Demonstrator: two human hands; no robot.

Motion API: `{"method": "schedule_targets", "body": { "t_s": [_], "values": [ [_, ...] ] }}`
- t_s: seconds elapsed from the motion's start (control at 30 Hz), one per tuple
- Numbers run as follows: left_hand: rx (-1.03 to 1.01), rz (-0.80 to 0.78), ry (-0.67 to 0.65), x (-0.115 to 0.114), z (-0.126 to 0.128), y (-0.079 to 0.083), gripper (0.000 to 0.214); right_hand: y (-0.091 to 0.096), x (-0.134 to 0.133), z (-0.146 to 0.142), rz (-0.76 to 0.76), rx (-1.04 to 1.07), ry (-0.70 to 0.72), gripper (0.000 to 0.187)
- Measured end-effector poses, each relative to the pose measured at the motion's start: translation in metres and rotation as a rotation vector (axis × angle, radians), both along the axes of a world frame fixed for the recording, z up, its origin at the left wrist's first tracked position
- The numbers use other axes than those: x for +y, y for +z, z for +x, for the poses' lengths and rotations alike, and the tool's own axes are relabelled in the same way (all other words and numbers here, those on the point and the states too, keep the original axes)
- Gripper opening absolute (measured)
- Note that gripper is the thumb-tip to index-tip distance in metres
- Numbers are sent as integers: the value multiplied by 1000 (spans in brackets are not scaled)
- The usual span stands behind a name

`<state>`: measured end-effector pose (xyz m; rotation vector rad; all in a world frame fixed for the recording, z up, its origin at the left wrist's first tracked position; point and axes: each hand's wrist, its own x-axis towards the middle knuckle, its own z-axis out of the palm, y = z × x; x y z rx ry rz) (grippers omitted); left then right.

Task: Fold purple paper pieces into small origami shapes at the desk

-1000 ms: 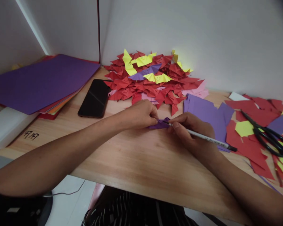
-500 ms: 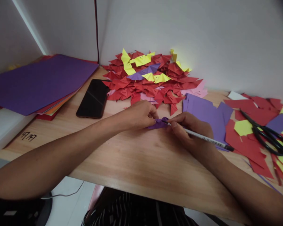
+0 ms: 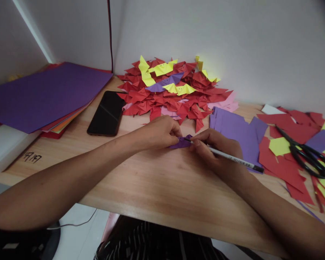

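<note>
My left hand (image 3: 165,133) pinches the left side of a small folded purple paper figure (image 3: 181,143) on the table. In my right hand (image 3: 216,147) is a slim pen (image 3: 230,156) with a pale barrel and a black end, its tip on or just over the purple figure. Part of the figure is hidden behind my fingers. Behind both hands lies a heap of folded paper figures (image 3: 141,95), mostly red, some yellow, purple and pink; several of the yellow ones bear small dotted faces.
A black phone (image 3: 105,113) lies left of the heap, beside a stack of large coloured sheets (image 3: 48,95). Purple paper pieces (image 3: 230,124) sit behind my right hand. Black-handled scissors (image 3: 308,159) rest on red and yellow scraps (image 3: 284,169) at the right.
My right hand and the pen have shifted slightly left, so the pen tip is farther in over the purple figure. My left hand stays in place.
</note>
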<state>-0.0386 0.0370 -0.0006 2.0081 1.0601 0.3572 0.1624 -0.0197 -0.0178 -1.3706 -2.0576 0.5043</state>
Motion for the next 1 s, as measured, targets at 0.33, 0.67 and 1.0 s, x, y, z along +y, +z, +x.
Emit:
{"method": "schedule_targets", "body": {
  "t_s": [0.33, 0.67, 1.0],
  "values": [
    [14, -23, 1, -1, 1, 2, 17, -3, 1, 1, 21, -1, 10, 7],
    [27, -18, -2, 0, 1, 0, 18, -2, 0, 0, 13, 2, 9, 8],
    [21, -14, -7, 0, 1, 0, 19, -2, 0, 0, 16, 4, 12, 8]
  ]
}}
